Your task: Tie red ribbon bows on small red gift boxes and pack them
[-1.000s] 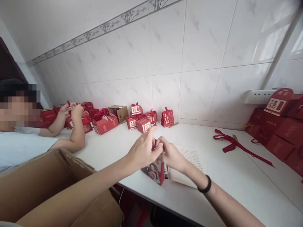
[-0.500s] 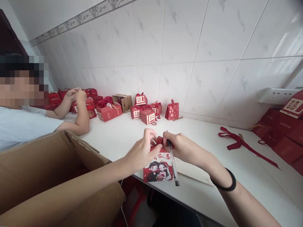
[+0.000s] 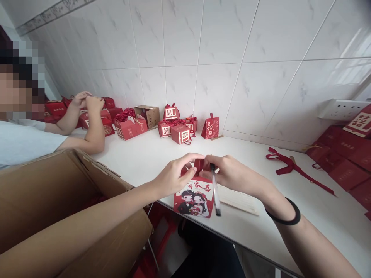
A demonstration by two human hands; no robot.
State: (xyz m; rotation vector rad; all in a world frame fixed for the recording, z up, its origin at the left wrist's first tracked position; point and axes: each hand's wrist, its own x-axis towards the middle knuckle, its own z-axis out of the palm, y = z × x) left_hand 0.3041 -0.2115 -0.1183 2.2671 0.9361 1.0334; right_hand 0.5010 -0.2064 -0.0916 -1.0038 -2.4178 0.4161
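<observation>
A red gift box (image 3: pixel 193 202) with a cartoon bride and groom stands upright near the table's front edge. My left hand (image 3: pixel 177 173) is closed at its top, thumb and fingers pinching a red ribbon loop (image 3: pixel 199 165). From the other side, my right hand (image 3: pixel 227 172) grips the same ribbon with curled fingers. A black-capped clear pen (image 3: pixel 215 191) is tucked in that right hand and hangs down beside the box. Partly behind the pen, a pale flat paper piece (image 3: pixel 239 201) lies on the table. The ribbon's lower part is hidden by my fingers.
An open cardboard carton (image 3: pixel 87 185) stands at left, where a co-worker's hands (image 3: pixel 88 102) are raised near red boxes. Against the wall are stacked red boxes (image 3: pixel 180 133) and a red bag-shaped box (image 3: pixel 210 128). Loose ribbon (image 3: pixel 290 166) and more boxes (image 3: pixel 339 154) lie right.
The ribbon loop now stands up more openly between my hands, and my right fingers have shifted on it. The view has tilted slightly; the pen stays in my right hand.
</observation>
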